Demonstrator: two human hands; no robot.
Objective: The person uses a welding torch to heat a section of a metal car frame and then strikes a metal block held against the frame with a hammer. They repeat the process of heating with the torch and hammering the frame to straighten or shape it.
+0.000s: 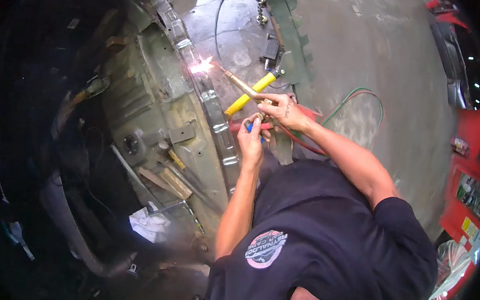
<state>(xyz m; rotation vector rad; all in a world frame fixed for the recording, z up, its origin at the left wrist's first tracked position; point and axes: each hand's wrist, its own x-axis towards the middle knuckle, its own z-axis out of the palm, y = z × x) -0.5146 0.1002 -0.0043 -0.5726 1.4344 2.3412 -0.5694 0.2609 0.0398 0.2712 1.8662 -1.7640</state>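
Head view | both hands grip torch (239, 83): left (250, 141), right (283, 110) | valve hidden | flame glare masks tip

Torch (239, 84) in both hands, tip at panel (161, 82) edge

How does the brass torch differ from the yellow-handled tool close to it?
The torch is a thin brass tube, while the yellow-handled tool is thicker and bright yellow. The right hand grips the torch, with the left hand at its lower end. No hand touches the yellow-handled tool. The torch ends in a bright flare with sparks, and the yellow-handled tool shows none. Both are long and slanted, and they cross in the picture.
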